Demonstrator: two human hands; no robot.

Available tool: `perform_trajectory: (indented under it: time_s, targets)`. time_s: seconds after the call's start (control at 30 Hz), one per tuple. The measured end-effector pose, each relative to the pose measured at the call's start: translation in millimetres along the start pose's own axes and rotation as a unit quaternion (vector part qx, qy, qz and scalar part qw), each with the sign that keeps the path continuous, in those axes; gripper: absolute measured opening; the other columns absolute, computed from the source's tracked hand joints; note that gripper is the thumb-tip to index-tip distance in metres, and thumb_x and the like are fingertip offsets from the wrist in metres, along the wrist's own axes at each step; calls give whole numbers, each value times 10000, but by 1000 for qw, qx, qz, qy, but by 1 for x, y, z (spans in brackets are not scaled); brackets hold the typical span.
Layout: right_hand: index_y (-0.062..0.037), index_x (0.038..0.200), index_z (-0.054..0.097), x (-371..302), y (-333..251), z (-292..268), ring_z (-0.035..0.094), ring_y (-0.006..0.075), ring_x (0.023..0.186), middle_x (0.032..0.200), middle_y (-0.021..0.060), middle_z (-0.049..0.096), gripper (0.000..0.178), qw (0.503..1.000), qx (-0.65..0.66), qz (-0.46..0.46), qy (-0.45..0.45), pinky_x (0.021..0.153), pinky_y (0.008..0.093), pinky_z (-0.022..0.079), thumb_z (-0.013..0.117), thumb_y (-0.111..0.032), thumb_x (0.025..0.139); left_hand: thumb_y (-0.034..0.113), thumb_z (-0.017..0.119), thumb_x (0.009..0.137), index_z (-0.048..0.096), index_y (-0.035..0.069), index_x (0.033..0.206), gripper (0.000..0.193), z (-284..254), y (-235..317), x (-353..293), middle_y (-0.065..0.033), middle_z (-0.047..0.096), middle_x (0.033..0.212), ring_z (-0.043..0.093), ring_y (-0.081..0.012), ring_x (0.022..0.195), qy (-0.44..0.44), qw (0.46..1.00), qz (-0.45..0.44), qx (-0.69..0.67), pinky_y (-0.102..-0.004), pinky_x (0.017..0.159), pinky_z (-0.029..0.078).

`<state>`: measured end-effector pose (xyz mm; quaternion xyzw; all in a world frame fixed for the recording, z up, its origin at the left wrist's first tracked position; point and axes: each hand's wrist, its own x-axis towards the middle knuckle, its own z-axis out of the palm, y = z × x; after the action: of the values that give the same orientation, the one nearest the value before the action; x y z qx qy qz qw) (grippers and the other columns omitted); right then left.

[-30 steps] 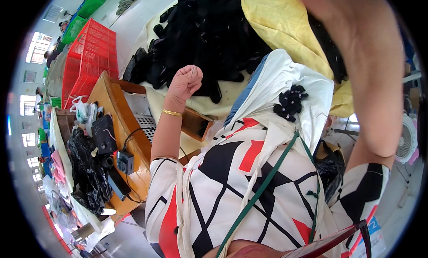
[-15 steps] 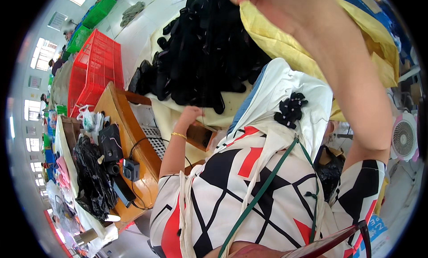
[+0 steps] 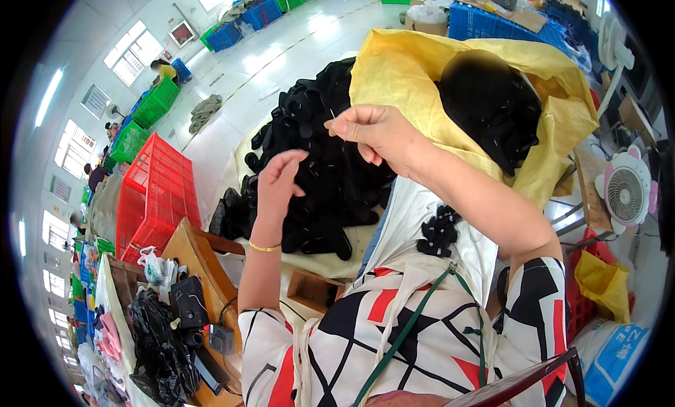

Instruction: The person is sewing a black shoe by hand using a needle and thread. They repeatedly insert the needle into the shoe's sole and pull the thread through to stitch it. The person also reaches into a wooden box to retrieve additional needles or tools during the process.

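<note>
Pinched between the thumb and forefinger of my right hand (image 3: 376,134) is a thin, bright sliver that looks like a needle (image 3: 333,114); any thread on it is too fine to make out. My left hand (image 3: 279,183) is raised a little to the left of it, fingers loosely bent and apart, holding nothing that I can see. Both hands hover over a large heap of black cloth pieces (image 3: 323,196) with rounded, finger-like ends. A small black bunch with pale dots (image 3: 439,231) lies on the white cloth (image 3: 467,251) over my lap.
A yellow sack (image 3: 394,69) holding black pieces stands at the far right. To the left are a red crate (image 3: 156,199) and a wooden table (image 3: 204,256) with a black plastic bag (image 3: 158,347) and small devices. A fan (image 3: 628,189) stands at right.
My right hand has come down from the top edge to above the heap. My left hand has risen from the heap's near edge, and its fingers have opened. The view has tilted up.
</note>
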<state>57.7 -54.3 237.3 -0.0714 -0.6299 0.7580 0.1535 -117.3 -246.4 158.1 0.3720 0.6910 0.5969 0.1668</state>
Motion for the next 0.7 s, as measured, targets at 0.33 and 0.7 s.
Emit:
perform_trajectory:
  time_s: [0.33, 0.7]
  targets:
    - [-79, 971, 565, -22, 24, -20, 482, 81, 505, 779, 61, 668, 196, 982, 182, 58, -16, 435, 220, 376, 592, -272, 994, 198, 605, 975, 629, 59, 977, 141, 71, 42, -11, 32, 512, 696, 409, -39, 518, -207, 871, -212, -393, -192, 436, 359]
    - [-93, 957, 558, -39, -76, -52, 443, 16, 532, 665, -73, 474, 119, 949, 226, -205, 81, 410, 145, 367, 578, -201, 1003, 140, 667, 929, 658, 40, 925, 101, -58, -1, -72, 20, 584, 737, 474, -32, 552, -99, 940, -251, -208, -198, 467, 465]
